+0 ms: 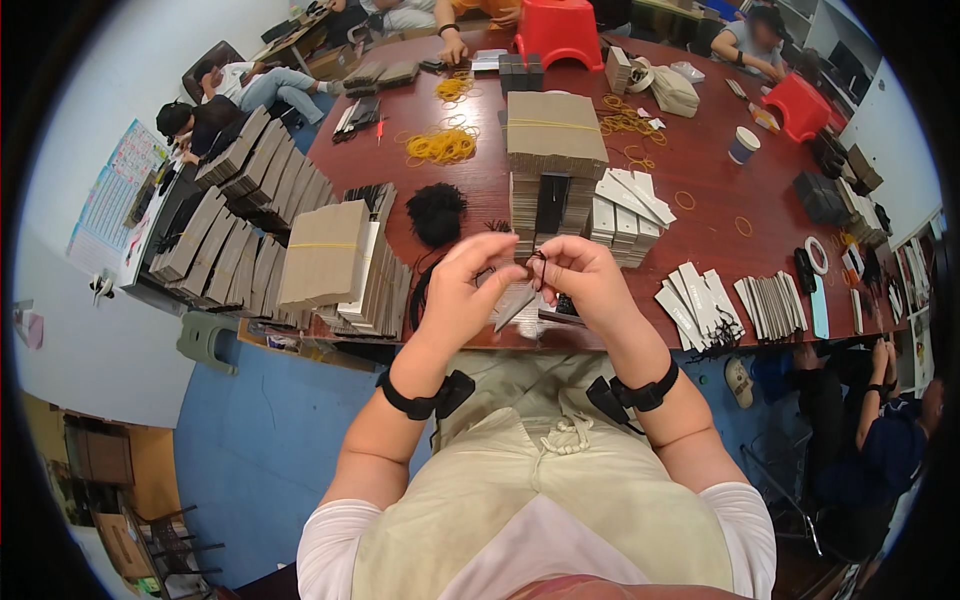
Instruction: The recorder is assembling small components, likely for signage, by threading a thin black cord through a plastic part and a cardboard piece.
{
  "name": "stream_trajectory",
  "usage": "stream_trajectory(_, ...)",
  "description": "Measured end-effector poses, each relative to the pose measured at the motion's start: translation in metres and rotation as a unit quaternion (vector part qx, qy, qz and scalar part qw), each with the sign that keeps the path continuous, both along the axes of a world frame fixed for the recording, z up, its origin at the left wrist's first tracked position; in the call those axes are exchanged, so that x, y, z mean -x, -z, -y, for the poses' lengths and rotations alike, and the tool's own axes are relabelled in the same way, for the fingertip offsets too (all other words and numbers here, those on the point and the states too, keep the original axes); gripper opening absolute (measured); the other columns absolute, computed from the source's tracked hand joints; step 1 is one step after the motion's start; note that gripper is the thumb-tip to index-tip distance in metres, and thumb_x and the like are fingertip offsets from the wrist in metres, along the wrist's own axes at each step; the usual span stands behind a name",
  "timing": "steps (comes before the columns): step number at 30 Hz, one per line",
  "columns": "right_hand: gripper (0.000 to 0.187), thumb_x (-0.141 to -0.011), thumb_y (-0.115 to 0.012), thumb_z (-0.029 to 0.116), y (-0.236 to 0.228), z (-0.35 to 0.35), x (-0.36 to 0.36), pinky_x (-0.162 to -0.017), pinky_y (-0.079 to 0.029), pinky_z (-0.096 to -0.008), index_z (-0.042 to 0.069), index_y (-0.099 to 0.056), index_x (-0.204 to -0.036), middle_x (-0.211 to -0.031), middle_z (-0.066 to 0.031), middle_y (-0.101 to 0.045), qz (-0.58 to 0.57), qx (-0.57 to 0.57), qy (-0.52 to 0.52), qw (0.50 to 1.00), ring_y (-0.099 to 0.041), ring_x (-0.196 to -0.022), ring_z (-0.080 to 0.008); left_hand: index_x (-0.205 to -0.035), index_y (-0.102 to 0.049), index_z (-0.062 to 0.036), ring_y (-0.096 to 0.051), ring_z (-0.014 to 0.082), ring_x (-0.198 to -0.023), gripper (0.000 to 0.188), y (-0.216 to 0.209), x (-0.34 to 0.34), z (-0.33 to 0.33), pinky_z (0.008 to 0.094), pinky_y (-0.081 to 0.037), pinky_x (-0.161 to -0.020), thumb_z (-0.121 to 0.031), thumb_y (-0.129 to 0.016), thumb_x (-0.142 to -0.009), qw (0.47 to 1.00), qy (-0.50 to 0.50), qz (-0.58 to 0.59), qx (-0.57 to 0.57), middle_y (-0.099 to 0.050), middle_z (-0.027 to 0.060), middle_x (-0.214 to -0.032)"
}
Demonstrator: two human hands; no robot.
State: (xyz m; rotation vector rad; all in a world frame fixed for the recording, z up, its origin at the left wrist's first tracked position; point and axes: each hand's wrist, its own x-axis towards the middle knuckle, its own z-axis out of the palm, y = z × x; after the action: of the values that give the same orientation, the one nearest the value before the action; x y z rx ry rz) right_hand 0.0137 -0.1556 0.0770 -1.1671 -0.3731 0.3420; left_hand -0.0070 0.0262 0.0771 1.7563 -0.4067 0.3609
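Observation:
Close together above the table's near edge, my two hands work at a thin black cord (pixel 538 264). My right hand (pixel 588 280) pinches the cord between thumb and fingertips. My left hand (pixel 466 287) is curled, its thumb and fingers bent toward the cord; what lies between them is too small to make out. Just below the fingertips a pale grey tag (pixel 514 306) hangs at a slant. Behind the hands rises a tall stack of cardboard pieces (pixel 556 130), with a black card (pixel 552 203) against its front. A bundle of black cords (pixel 437 214) lies beyond my left hand.
Banded cardboard stacks (pixel 325 255) crowd the left side. White tags (pixel 698 305) with black cords lie at the right, near a row of tags (pixel 771 307). Yellow rubber bands (pixel 440 146), a paper cup (pixel 743 145) and a red stool (pixel 560 35) are farther back. Other people sit around.

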Motion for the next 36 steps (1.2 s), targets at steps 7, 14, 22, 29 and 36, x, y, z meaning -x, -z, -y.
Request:
stream_trajectory(7,0.012,-0.086,-0.059,0.007,0.018,-0.001,-0.009,-0.052,-0.043,-0.0214,0.000,-0.059,-0.096,-0.073,-0.0028,-0.059,-0.036,-0.022,-0.035,0.999,-0.054,-0.058,-0.0085,-0.104,-0.063,-0.0006,-0.062,0.0194,-0.087,0.037,0.039,-0.005,-0.001,0.0307,-0.047,-0.081,-0.012,-0.074,-0.071,0.979,0.160,-0.125,-0.006,-0.065,0.0117,-0.099)
stream_trajectory(14,0.012,-0.086,-0.058,0.004,0.025,0.000,-0.009,-0.054,-0.045,-0.0224,0.000,-0.059,-0.097,-0.076,-0.0053,-0.061,-0.023,0.006,-0.024,0.999,-0.056,-0.059,-0.0100,-0.098,-0.065,-0.0009,-0.063,0.0228,-0.082,0.033,0.039,0.001,0.003,0.0320,-0.048,-0.077,-0.012,-0.073,-0.068,0.986,0.089,-0.015,-0.137,-0.065,0.0122,-0.089)
stream_trajectory(22,0.008,-0.085,-0.054,0.001,-0.015,0.020,-0.002,-0.049,-0.039,-0.0200,0.002,-0.060,-0.090,-0.068,-0.0010,-0.058,0.079,0.125,0.052,0.988,-0.050,-0.056,-0.0059,-0.107,-0.063,-0.0001,-0.063,0.0171,-0.088,0.040,0.059,0.006,-0.001,0.0291,-0.054,-0.079,-0.006,-0.073,-0.069,0.993,0.080,-0.045,-0.071,-0.063,0.0119,-0.101)
stream_trajectory(29,0.016,-0.091,-0.052,0.015,0.056,0.025,-0.025,-0.050,-0.036,-0.0217,0.001,-0.058,-0.085,-0.069,0.0006,-0.053,0.085,0.086,-0.035,0.992,-0.044,-0.055,-0.0056,-0.108,-0.063,0.0009,-0.062,0.0168,-0.093,0.040,0.073,0.003,-0.009,0.0293,-0.054,-0.082,-0.004,-0.073,-0.070,0.991,0.113,-0.071,0.015,-0.061,0.0117,-0.105)
stream_trajectory(36,0.030,-0.089,-0.058,0.022,0.066,0.024,-0.018,-0.047,-0.029,-0.0248,0.000,-0.057,-0.068,-0.054,0.0069,-0.043,0.141,0.351,-0.097,0.921,-0.035,-0.053,-0.0050,-0.104,-0.065,0.0007,-0.062,0.0156,-0.090,0.040,0.062,0.009,-0.005,0.0272,-0.052,-0.080,-0.002,-0.075,-0.065,0.993,0.102,-0.045,-0.038,-0.062,0.0099,-0.100)
